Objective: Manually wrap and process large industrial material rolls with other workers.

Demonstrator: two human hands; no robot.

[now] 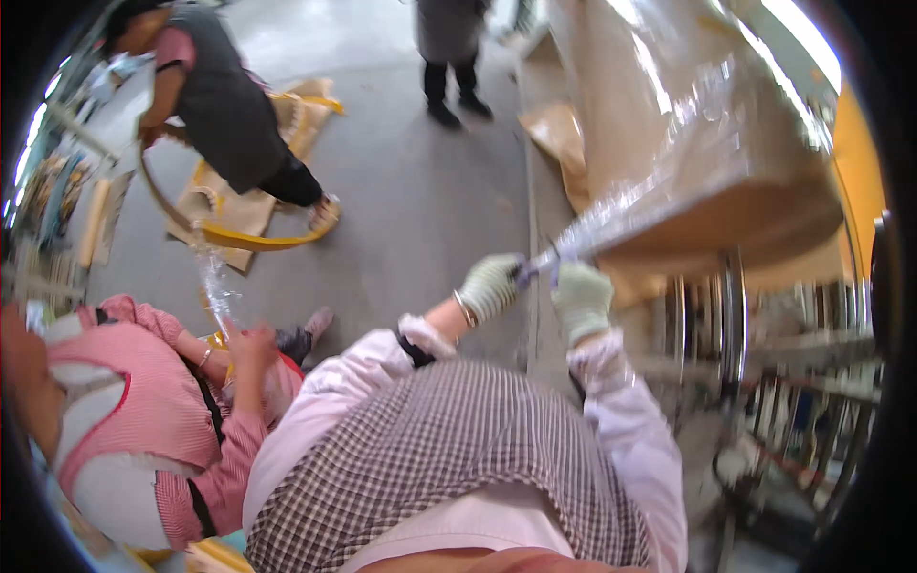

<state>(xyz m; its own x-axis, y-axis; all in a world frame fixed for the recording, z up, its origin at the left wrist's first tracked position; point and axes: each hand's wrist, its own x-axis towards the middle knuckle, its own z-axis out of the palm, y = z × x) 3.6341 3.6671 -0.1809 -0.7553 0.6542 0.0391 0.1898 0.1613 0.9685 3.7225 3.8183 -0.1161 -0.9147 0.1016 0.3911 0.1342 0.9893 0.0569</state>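
Glossy, wrinkled plastic film (669, 143)

Film (669, 153) on bundle (702, 224), right; rack (734, 325) right, nearer; nearest co-worker (143, 401) left; paper (250, 212) on floor (411, 191).

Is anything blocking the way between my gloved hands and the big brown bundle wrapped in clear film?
Nothing visible: your left hand and right hand, in pale gloves, seem to hold shiny clear plastic film that runs straight to the large rounded brown bundle.

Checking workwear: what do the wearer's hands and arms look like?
The left hand wears a pale striped glove, the right hand a pale green one; their fingers look bluish. Both sleeves are pale pink with gathered cuffs, the left with a dark band. A bracelet circles the left wrist.
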